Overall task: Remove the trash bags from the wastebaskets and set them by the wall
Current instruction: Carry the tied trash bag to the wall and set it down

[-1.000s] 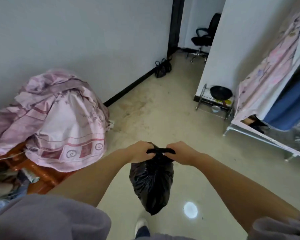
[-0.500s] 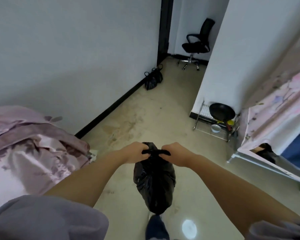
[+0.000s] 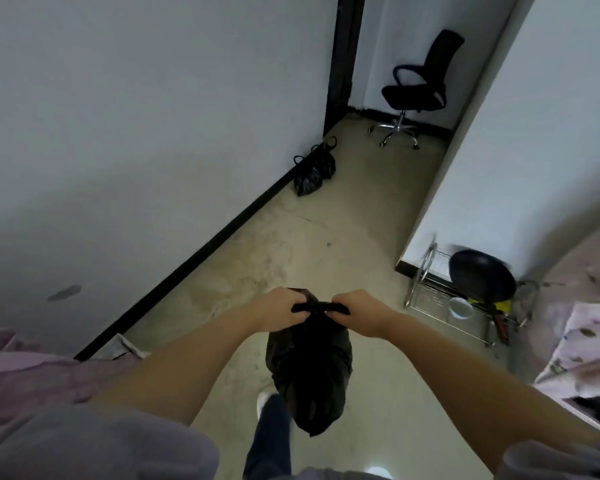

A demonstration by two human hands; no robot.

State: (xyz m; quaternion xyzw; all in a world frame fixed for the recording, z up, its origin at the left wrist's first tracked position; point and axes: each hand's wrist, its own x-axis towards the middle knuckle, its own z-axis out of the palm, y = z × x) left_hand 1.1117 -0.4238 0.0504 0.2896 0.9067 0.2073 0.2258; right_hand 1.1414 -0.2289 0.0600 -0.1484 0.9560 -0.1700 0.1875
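A person stands in a narrow room, holding a full black trash bag (image 3: 309,368) out in front of their body, clear of the floor (image 3: 343,230). The left hand (image 3: 278,310) and the right hand (image 3: 357,311) sit close together at the bag's neck, the fingers of each curled tightly round one twisted end of the plastic, pulling the ends apart sideways, seemingly to draw a knot closed so nothing spills. The bag hangs straight down between the forearms, its bottom just above the person's foot (image 3: 267,407). Ahead, along the left wall (image 3: 136,133), two other tied black bags (image 3: 314,168) rest against the dark baseboard near a doorway, which suggests this is the spot where the bag in hand belongs. No wastebasket is visible. A black office chair (image 3: 420,88) stands beyond the doorway. To the right, a wire rack (image 3: 440,299) holding a black frying pan (image 3: 482,275) sits at the foot of a white partition. Pink patterned fabric (image 3: 32,375) lies at the lower left
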